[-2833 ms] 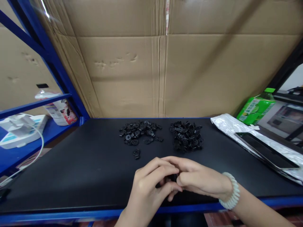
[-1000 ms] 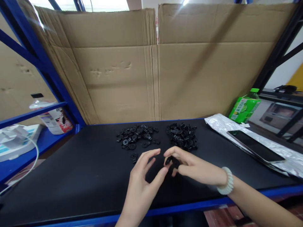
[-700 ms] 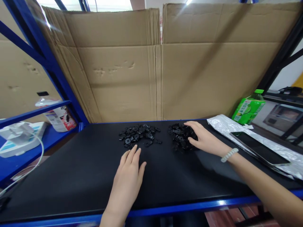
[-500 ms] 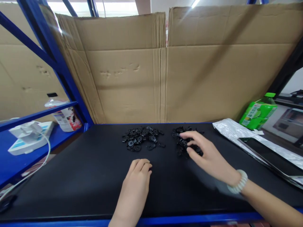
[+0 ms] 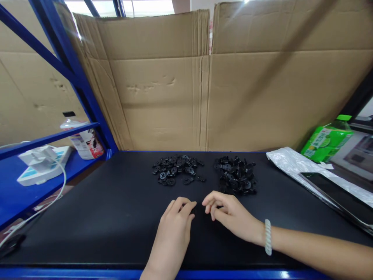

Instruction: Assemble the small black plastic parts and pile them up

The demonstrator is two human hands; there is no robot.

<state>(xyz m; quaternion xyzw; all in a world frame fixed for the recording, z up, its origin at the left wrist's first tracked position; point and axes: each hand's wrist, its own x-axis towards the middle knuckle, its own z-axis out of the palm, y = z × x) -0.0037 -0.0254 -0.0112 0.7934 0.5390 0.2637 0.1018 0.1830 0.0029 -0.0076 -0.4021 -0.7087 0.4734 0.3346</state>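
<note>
My left hand (image 5: 175, 229) is closed near the front middle of the black tabletop (image 5: 96, 217). Thumb and fingers pinch a small black plastic part (image 5: 193, 210), mostly hidden by the fingertips. Just to its right is my right hand (image 5: 229, 214), its fingers loosely bent and apart, with nothing visible in them. The two hands do not touch. Beyond them lie two heaps of black plastic parts. The left heap (image 5: 175, 169) has flat round pieces with holes and short arms. The right heap (image 5: 237, 175) is piled more densely.
Cardboard sheets (image 5: 163, 89) stand along the back edge. At the right lie a silvery bag (image 5: 287, 157), a dark-screened phone or tablet (image 5: 335, 190) and a green bottle (image 5: 328, 140). On the left blue shelf are a power strip (image 5: 43, 171), its white cable and another bottle (image 5: 84, 142).
My right hand has left the right heap and come toward me and leftward, close to my left hand. A black part now shows in my left hand's fingertips. The view has shifted slightly.
</note>
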